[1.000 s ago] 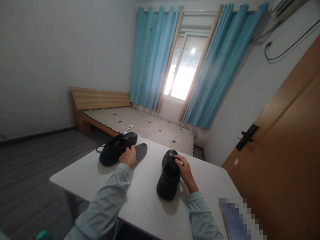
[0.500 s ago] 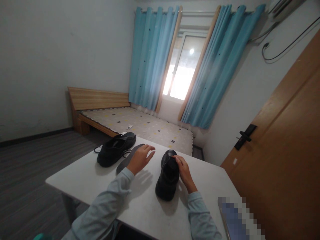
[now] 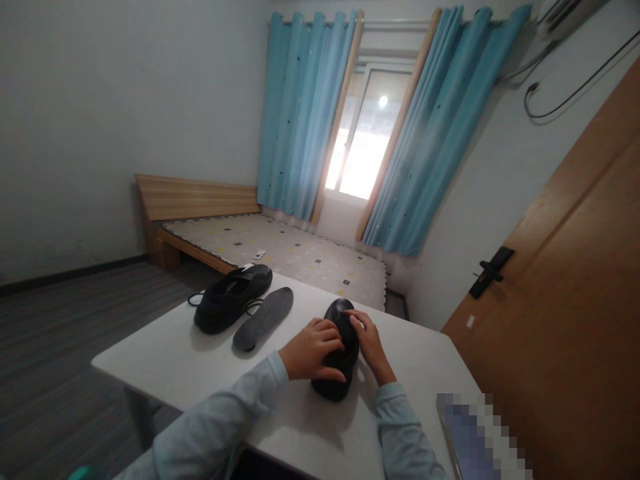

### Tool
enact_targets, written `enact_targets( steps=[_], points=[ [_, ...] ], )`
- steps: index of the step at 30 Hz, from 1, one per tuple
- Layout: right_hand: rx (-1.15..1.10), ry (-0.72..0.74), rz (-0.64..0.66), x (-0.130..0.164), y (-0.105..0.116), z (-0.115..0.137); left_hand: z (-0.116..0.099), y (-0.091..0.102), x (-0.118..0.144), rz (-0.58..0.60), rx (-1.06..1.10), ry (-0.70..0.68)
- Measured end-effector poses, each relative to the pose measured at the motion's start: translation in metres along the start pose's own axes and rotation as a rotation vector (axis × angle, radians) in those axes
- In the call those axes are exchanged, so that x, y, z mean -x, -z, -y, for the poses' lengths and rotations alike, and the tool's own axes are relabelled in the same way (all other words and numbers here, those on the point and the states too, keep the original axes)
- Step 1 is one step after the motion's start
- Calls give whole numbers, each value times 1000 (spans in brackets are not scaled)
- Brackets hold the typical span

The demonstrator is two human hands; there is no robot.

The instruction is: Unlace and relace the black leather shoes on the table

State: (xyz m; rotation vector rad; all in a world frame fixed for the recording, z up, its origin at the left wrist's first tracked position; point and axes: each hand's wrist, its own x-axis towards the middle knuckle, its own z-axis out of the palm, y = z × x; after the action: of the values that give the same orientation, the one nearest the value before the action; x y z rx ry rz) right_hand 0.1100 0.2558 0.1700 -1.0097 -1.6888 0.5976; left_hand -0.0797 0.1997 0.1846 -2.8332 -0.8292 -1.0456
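Note:
A black shoe [image 3: 349, 343] stands on the white table [image 3: 215, 373] with its toe towards the window. My left hand [image 3: 313, 348] is over the left side of its opening, thumb apart from the curved fingers. My right hand [image 3: 369, 339] rests along the shoe's right side, its bent fingers holding the upper near the tongue. The left hand hides much of the opening. A grey insole [image 3: 265, 319] lies flat to the left of my left hand. Beside that insole is another black shoe [image 3: 227, 303] with loose laces.
At the table's right front corner lies a flat object with a blurred-out screen [image 3: 467, 433]. Beyond the table is a low bed [image 3: 295, 247] with a small white remote [image 3: 259, 254] on it. A wooden door [image 3: 565, 287] stands on the right.
My left hand has moved right, from above the grey insole to the shoe in front of me. The insole is now uncovered. My right hand stays at the shoe.

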Motion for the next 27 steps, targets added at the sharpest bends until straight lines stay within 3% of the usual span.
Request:
enact_targets(
  steps=[8, 17, 22, 27],
  points=[
    [-15, -101, -16, 0, 1, 3, -4, -5, 2, 72, 38, 21],
    [6, -81, -16, -1, 4, 0, -7, -6, 1, 130, 128, 102],
    [45, -137, -77, -2, 5, -8, -4, 1, -2, 217, 163, 140],
    [206, -187, -89, -1, 7, -17, -14, 10, -8, 329, 56, 149]
  ],
)
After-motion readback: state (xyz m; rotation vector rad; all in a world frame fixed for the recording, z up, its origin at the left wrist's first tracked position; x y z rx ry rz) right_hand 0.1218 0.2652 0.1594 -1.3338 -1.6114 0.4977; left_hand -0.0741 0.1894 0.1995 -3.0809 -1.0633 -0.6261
